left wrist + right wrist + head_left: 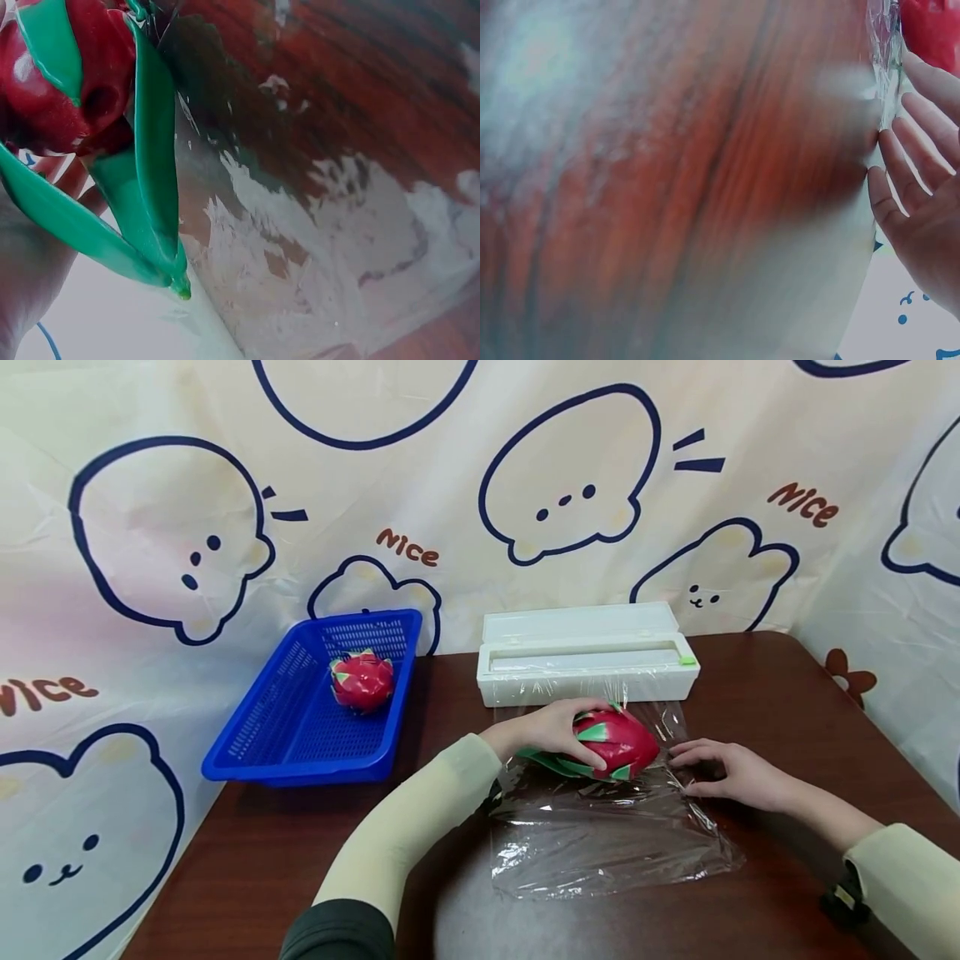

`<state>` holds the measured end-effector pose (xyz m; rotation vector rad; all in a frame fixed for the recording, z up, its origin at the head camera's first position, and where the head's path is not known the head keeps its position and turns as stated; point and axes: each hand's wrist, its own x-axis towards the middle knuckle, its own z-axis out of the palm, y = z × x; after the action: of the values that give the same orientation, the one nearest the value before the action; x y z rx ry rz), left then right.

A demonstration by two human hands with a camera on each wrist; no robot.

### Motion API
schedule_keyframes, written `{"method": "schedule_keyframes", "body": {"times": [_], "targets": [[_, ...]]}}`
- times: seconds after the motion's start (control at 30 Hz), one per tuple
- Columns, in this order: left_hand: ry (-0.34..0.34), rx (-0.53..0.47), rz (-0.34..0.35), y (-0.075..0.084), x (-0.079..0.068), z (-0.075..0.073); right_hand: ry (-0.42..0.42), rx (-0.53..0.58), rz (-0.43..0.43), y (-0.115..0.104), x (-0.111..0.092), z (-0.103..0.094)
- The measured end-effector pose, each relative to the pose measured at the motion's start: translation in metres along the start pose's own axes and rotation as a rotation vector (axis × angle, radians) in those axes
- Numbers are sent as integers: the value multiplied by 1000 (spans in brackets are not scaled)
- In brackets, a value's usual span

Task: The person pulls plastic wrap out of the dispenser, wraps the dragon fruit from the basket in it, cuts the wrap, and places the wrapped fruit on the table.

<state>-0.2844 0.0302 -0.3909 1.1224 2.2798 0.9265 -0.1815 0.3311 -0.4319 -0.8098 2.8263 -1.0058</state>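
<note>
My left hand (pixel 551 728) grips a red dragon fruit (pixel 624 742) with green leaf-like scales, thumb on the near side and fingers over the far side. Long green leaves (pixel 156 150) at its end point toward the left sleeve. Under the fruit, a sheet of clear plastic wrap (pixel 585 847) lies crinkled on the table and runs back to a white dispenser box (pixel 588 687). Beside the fruit, my right hand (pixel 738 774) has its fingers loosely bent, fingertips right at the wrap's right edge. In the right wrist view, those fingers (pixel 911 176) are spread and hold nothing.
A blue plastic basket (pixel 300 770) stands at the left with a second dragon fruit (pixel 363 682) inside. The dispenser's lid (pixel 581 623) is raised, and a small green piece (pixel 687 661) sits at its right end. A patterned cloth (pixel 450 485) hangs behind the brown table (pixel 262 868).
</note>
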Motion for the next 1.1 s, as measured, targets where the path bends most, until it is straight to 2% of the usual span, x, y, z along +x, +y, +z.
{"method": "schedule_keyframes", "body": {"times": [0.2, 0.33, 0.43, 0.53, 0.6, 0.67, 0.77, 0.93, 1.1], "targets": [[9, -29, 25, -3, -5, -7, 14, -9, 18, -2, -4, -5], [45, -44, 65, -5, -16, -16, 45, -20, 31, -6, -9, -13], [117, -30, 133, -5, -31, -22, 69, -19, 45, -11, -14, -17], [207, -32, 251, -6, -50, -25, 73, 0, 32, -17, -22, -18], [247, -35, 320, -8, -65, -25, 65, 26, 0, -19, -28, -18], [258, -37, 368, -9, -80, -24, 46, 65, -52, -21, -34, -16], [216, -26, 380, -12, -103, -20, 8, 135, -136, -22, -41, -12], [90, 41, 356, -13, -139, -4, -52, 212, -243, -21, -50, -4], [-18, 100, 356, -11, -160, 12, -95, 235, -262, -20, -53, 2]]}}
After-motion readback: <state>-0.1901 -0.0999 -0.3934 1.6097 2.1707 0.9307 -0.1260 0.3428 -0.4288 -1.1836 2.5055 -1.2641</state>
